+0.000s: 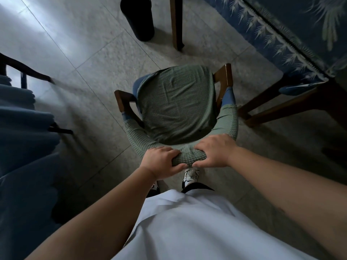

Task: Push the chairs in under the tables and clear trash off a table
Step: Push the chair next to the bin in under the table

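Nearest the camera, a pale shirt (187, 228) fills the bottom of the view, with two bare forearms reaching forward from either side of it. Below the hands a shoe (190, 176) shows on the tiled floor (84, 44), right behind the chair's back.

The left hand (161, 162) and right hand (214, 152) sit side by side on the top of the backrest, nearly touching each other. Each is clamped on the rail: fingers curled over the front, thumbs tucked beneath the rear edge, wrists straight and knuckles up.

The chair (176, 106) stands just ahead of the person on open floor, its seat facing away. A green, waffle-textured cover wraps the seat and the curved backrest; blue padding peeks out at the sides, and brown wooden armrests stick out left and right.

To its right, a table (293, 45) under a blue cloth printed with pale leaves runs up to the top right corner; its near corner hangs close to the chair's right armrest, and dark wooden legs slant down just beside the chair. To the left, bare floor lies between the chair and a blue-covered seat (24, 117) at the frame's edge.

Beyond the chair, floor stays open up to a wooden leg (176, 23) and a black cylinder (139, 17) standing near the top.
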